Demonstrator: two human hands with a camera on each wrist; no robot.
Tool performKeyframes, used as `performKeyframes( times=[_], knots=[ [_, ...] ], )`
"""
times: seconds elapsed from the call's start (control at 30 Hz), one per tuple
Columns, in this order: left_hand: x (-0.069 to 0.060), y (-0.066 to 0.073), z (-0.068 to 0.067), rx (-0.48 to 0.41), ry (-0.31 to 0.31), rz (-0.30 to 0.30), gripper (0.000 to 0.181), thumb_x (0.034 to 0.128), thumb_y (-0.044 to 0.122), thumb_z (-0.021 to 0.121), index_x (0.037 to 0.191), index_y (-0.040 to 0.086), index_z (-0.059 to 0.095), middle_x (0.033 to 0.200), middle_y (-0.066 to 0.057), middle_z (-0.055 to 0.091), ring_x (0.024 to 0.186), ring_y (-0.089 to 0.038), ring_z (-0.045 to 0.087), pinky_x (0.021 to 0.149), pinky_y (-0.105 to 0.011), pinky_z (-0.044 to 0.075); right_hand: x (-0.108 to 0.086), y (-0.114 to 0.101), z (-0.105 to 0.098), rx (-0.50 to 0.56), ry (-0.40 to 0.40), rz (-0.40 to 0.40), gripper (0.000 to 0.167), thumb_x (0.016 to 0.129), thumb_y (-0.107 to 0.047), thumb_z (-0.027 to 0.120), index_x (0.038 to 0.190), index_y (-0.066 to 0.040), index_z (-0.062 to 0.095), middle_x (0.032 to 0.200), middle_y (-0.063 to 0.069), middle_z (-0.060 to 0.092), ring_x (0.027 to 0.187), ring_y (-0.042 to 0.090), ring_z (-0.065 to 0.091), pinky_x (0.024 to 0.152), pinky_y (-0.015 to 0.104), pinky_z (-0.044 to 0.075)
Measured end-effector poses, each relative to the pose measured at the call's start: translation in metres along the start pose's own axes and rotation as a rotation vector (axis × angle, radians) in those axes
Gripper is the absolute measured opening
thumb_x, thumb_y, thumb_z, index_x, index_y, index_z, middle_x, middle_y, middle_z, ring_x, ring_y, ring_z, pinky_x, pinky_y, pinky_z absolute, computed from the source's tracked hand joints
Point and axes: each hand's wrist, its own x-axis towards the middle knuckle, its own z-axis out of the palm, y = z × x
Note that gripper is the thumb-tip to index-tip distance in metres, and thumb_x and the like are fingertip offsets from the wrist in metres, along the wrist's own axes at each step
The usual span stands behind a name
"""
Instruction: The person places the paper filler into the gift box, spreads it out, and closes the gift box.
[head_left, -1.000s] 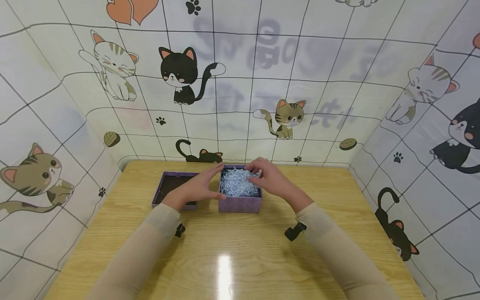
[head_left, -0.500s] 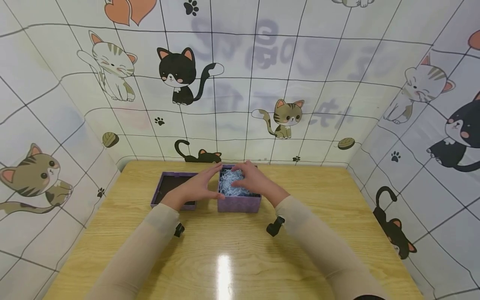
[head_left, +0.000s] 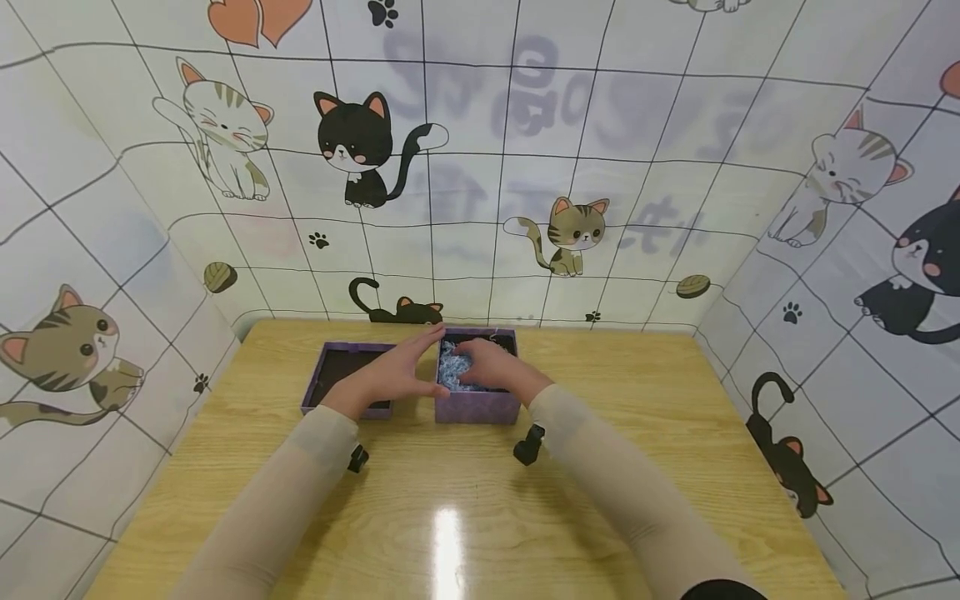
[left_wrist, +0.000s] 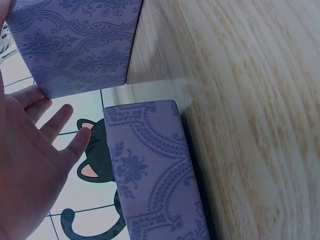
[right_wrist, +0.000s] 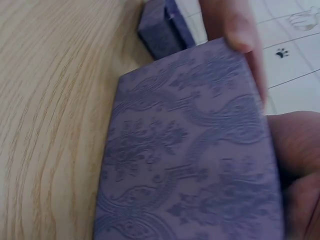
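Observation:
A purple patterned box (head_left: 476,408) stands on the table with its top uncovered and light-blue shredded paper (head_left: 452,367) inside. My left hand (head_left: 397,371) spans the box's left side with fairly straight fingers, the thumb (right_wrist: 239,37) touching the front left corner of its rim. Reaching down into the box, my right hand (head_left: 495,367) has its thumb and fingers curled round the shredded paper, though the box wall hides the fingertips. Dark lining shows at the back right inside the box.
Left of the box, partly behind my left hand, lies the purple lid (head_left: 324,367), its dark inside facing up. A wooden table (head_left: 480,492) carries both. Behind it hangs a cat-patterned cloth (head_left: 465,192), which continues along both sides.
My right hand has moved left and down into the box. The shredded paper is now bunched to the left, baring dark lining at the back right. My left hand has stayed in place.

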Motion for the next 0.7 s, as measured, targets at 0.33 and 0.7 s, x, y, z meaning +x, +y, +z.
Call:
performKeyframes(
  times=[0.33, 0.7],
  knots=[
    [0.000, 0.000, 0.001, 0.024, 0.001, -0.011, 0.125, 0.0889, 0.071, 0.084, 0.180, 0.024, 0.013, 0.186, 0.002, 0.006, 0.170, -0.034, 0.013, 0.128, -0.068, 0.027, -0.044, -0.006, -0.029, 0.077, 0.186, -0.021, 0.061, 0.102, -0.024, 0.084, 0.156, -0.008, 0.062, 0.155, 0.015, 0.059, 0.133, 0.037, 0.063, 0.105, 0.053, 0.056],
    [0.000, 0.001, 0.001, -0.001, -0.006, -0.045, 0.124, 0.0875, 0.073, 0.084, 0.180, 0.033, 0.011, 0.186, 0.006, 0.004, 0.170, -0.031, 0.012, 0.128, -0.068, 0.028, -0.027, -0.001, -0.015, 0.376, 0.211, -0.082, 0.039, 0.106, -0.017, 0.079, 0.142, -0.006, 0.072, 0.130, 0.012, 0.070, 0.110, 0.025, 0.068, 0.087, 0.040, 0.060]
  ],
)
